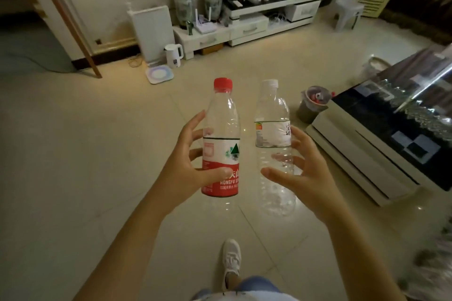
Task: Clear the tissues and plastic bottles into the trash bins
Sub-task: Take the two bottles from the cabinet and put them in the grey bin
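Observation:
My left hand (188, 166) grips an empty clear plastic bottle with a red cap and red label (221, 134), held upright in front of me. In my right hand (303, 166) is a second empty clear bottle with a white cap and white label (272, 134), also upright, with thumb and fingers curled round its lower half. The two bottles stand side by side, a small gap apart. Ahead to the right on the floor stands a small dark trash bin (311, 105) lined with a bag and holding some waste.
A glass-topped coffee table (381, 134) fills the right side, close to the bin. A second pale bin (374, 66) stands farther back beside it. A TV cabinet (256, 22), vases, white kettle (173, 55) and white appliance line the far wall. My white shoe (231, 259) is below.

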Motion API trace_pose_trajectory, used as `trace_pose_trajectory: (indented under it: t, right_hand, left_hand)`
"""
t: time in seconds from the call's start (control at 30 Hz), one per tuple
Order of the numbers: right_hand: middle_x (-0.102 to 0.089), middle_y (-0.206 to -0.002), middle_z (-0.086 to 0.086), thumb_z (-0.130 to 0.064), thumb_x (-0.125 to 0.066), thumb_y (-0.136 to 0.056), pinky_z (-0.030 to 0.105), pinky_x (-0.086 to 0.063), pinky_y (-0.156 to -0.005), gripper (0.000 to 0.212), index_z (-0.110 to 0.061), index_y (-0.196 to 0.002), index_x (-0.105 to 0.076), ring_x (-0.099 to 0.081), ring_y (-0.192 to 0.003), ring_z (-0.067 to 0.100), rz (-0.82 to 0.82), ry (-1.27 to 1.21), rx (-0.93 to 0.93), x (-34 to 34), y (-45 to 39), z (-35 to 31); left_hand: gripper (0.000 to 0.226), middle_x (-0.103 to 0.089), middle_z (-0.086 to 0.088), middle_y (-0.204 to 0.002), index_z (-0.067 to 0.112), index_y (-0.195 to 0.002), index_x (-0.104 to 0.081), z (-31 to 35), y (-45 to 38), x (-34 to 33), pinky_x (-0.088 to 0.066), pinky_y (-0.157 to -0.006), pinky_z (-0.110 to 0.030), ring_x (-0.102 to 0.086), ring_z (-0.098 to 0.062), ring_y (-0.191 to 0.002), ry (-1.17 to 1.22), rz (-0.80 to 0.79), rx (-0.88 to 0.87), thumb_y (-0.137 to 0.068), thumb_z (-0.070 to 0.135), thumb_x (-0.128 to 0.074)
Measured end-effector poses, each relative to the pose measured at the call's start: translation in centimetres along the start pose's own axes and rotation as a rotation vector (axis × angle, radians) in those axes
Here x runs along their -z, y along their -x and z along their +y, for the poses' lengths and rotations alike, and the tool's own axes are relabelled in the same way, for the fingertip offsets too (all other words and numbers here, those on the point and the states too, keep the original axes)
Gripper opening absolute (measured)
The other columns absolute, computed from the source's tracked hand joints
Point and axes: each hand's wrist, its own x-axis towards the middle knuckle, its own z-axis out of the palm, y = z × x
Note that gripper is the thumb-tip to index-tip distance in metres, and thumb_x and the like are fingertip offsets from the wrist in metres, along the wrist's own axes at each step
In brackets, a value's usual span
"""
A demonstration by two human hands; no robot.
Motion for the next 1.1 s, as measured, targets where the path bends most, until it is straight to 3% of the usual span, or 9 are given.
trace_pose_trajectory:
  t: [0.37,0.73,0.97,1.1]
  right_hand:
    - [-0.051,-0.129,-0.009,-0.049,-0.082,-0.052,0.04,-0.058,-0.082,0.1,-0.041,-0.139,-0.034,-0.059,-0.109,0.012,-0.096,0.013,-0.016,-1.5,-25.2,-0.8]
    - [-0.052,-0.13,-0.011,-0.051,-0.08,-0.051,0.036,-0.056,-0.084,0.103,-0.037,-0.141,-0.033,-0.058,-0.111,0.013,0.109,-0.011,-0.102,-4.3,-44.6,-1.9]
    - [-0.054,-0.126,-0.011,-0.027,-0.085,-0.061,0.025,-0.056,-0.078,0.093,-0.039,-0.139,-0.035,-0.06,-0.106,0.009,0.338,-0.059,-0.173,0.7,-52.4,-0.1]
    - [-0.054,-0.127,-0.013,-0.029,-0.085,-0.062,0.025,-0.055,-0.078,0.092,-0.042,-0.138,-0.035,-0.06,-0.108,0.006,0.409,-0.084,-0.22,5.1,-57.3,3.1]
  left_hand:
    - [0.104,-0.043,0.02,-0.136,0.057,-0.138,-0.023,0.5,-23.7,7.4,-0.052,-0.088,-0.032,-0.053,-0.01,-0.116,-0.037,0.054,0.001,-0.064,0.021,-0.085]
    - [0.108,-0.044,0.021,-0.133,0.059,-0.136,-0.024,1.6,-48.3,15.3,-0.051,-0.092,-0.043,-0.052,-0.012,-0.117,-0.062,-0.166,0.036,-0.055,0.032,-0.09]
    - [0.11,-0.048,0.021,-0.13,0.059,-0.136,-0.026,2.8,-61.6,11.3,-0.053,-0.089,-0.037,-0.056,-0.011,-0.114,-0.064,-0.352,0.014,-0.053,0.026,-0.091]
    - [0.105,-0.05,0.023,-0.127,0.06,-0.134,-0.028,2.7,-69.0,6.2,-0.053,-0.087,-0.035,-0.058,-0.008,-0.112,-0.071,-0.43,0.026,-0.053,0.027,-0.086]
